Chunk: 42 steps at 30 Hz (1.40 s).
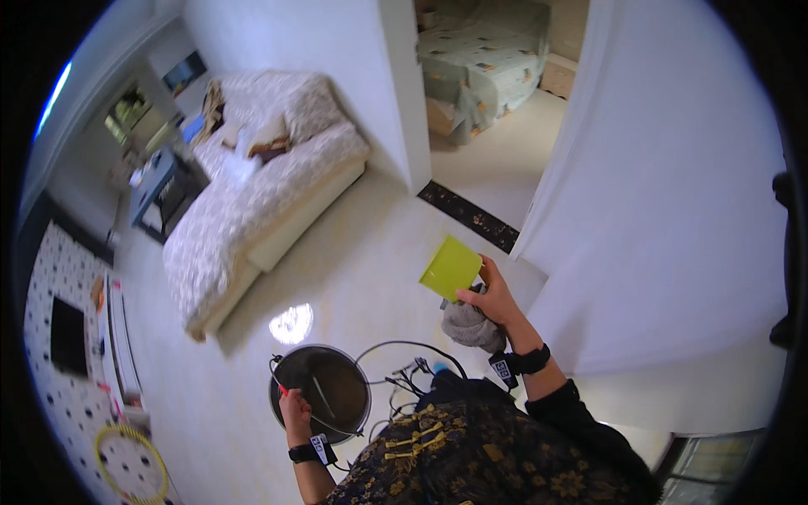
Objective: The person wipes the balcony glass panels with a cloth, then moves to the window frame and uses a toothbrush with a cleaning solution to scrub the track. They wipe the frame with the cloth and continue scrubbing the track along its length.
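My left hand (295, 410) is closed on the thin wire handle of a bucket, at its small red grip (284, 390). Below it is the round metal bucket (360, 385), dark inside with a light streak; I cannot tell what it holds. My right hand (498, 296), raised toward the white wall, grips a lime-green box-shaped container (451, 268) by its side. A bunched grey cloth (471, 326) hangs under that hand, against the palm side; the fingers around it are partly hidden. Each wrist wears a black strap with a small tag.
Black cables (412, 370) loop before my body. A sofa with a pale patterned cover (244, 194) stands ahead left. A dark threshold strip (468, 216) crosses the doorway to a room with a covered bed (484, 63). A yellow hoop (130, 463) leans at the lower left.
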{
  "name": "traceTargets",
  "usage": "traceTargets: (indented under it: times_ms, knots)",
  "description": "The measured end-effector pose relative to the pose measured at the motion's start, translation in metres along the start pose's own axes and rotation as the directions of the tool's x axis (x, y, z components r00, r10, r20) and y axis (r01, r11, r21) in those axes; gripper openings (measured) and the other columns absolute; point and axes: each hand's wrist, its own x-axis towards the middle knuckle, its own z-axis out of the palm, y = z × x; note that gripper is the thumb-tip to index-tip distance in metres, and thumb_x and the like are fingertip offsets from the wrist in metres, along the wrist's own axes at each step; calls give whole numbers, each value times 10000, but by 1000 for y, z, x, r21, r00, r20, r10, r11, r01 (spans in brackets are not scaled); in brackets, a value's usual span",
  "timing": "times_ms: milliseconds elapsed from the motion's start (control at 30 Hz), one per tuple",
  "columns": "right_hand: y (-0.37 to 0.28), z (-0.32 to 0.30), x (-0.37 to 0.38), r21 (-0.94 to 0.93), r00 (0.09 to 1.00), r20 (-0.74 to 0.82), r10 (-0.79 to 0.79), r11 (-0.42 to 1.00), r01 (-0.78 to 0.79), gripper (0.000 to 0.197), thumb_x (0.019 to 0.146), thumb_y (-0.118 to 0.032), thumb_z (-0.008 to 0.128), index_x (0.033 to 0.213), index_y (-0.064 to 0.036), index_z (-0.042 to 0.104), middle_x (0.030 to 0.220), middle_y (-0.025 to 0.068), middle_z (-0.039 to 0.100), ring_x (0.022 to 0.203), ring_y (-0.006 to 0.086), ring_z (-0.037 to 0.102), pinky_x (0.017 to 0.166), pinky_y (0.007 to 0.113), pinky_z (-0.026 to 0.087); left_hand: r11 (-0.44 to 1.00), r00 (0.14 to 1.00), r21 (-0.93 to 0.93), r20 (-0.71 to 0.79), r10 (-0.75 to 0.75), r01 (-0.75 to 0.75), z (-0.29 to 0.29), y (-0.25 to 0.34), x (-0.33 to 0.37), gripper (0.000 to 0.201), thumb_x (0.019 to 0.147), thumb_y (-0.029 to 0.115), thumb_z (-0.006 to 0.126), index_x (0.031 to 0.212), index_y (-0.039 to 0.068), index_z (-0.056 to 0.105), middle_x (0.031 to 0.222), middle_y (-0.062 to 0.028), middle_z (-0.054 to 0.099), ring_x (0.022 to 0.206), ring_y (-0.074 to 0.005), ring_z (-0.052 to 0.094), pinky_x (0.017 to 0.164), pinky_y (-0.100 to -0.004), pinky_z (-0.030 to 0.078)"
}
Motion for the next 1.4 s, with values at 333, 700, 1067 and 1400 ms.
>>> traceTargets:
  times_ms: [333,700,1067,1400]
  knots:
    - [41,-64,248,22,959,-282,-33,999,41,856,674,-212,817,1356,2,347,1273,171,514,1238,256,460,1044,367,349,950,919,266,391,48,-163,307,128,213,193,815,65,566,727,154,419,553,62,352,417,-58,313,373,-224,270]
    - [97,-164,441,-62,872,-490,-10,998,-24,890,685,-212,815,1383,18,312,1327,193,472,1282,276,427,1071,362,312,903,749,429,596,-289,7,681,108,375,186,809,35,571,739,138,432,572,57,350,413,-59,322,363,-211,257]
    - [120,-303,621,1,722,-688,73,995,-99,907,686,-239,821,1389,19,310,1371,200,438,1326,296,376,1091,392,280,797,509,601,704,-495,-56,1062,79,448,180,796,42,596,744,138,454,575,52,384,412,-64,327,361,-221,263]
    - [168,-472,804,-8,602,-798,33,998,-65,926,710,-235,817,1419,8,273,1390,203,417,1322,301,370,1098,397,277,753,333,641,749,-573,-149,1372,59,493,222,810,51,606,734,170,434,560,81,328,414,-44,303,363,-206,240]
